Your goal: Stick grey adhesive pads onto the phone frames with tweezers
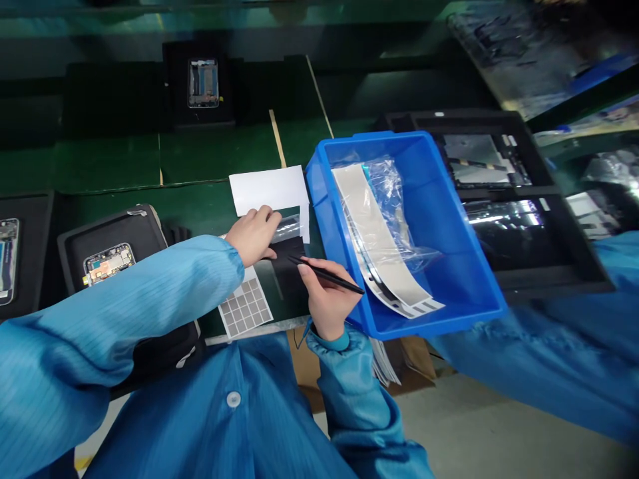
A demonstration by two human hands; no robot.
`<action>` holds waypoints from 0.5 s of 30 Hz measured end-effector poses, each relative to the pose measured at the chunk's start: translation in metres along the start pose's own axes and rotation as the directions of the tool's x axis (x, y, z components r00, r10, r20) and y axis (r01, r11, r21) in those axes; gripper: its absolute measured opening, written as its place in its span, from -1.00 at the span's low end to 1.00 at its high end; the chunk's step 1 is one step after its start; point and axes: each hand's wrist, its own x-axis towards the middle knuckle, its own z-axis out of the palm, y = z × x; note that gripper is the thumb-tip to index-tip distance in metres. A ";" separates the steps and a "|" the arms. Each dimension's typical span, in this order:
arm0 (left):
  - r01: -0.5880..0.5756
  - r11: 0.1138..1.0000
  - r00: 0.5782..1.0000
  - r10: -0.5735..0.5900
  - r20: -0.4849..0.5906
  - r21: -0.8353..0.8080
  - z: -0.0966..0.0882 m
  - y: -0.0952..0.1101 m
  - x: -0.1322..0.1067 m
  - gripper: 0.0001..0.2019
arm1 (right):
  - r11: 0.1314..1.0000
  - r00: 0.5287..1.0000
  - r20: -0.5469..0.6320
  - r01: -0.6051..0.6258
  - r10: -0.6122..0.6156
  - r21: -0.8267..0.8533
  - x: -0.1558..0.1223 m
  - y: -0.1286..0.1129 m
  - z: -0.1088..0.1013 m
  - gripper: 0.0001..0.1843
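My left hand (253, 236) is closed, its fingers and thumb on the edge of a clear plastic film (288, 228) that curls up over a black sheet (292, 266). In my right hand (332, 296) are slim black tweezers (332, 275), held like a pen. Their tips point left and meet the black sheet, close to my left thumb. White paper (267, 189) lies just beyond my left hand. Nearer my body, a sheet of grey square stickers (245, 309) rests at the bench edge.
On my right stands a blue bin (449, 266) holding long strips (374, 226) and clear wrap. Black trays with phone parts sit left (72, 249), far back (174, 86) and right (539, 266). A co-worker's blue sleeve (549, 359) reaches in at right.
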 end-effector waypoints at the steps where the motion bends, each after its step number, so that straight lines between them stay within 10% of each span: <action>1: 0.002 1.000 1.000 -0.002 0.009 0.000 0.000 -0.002 -0.001 -0.49 | 1.000 1.000 0.002 0.002 -0.002 0.002 0.001 0.000 0.001 -0.86; 6: 0.012 1.000 1.000 -0.012 0.021 -0.020 -0.001 -0.004 -0.004 -0.79 | 1.000 1.000 0.001 0.005 -0.005 -0.016 0.008 -0.004 0.005 -0.84; 15: -0.024 0.998 0.998 0.027 0.064 -0.052 -0.024 -0.003 -0.023 -0.70 | 0.998 0.997 0.056 0.044 -0.047 0.053 0.023 -0.013 0.015 -0.86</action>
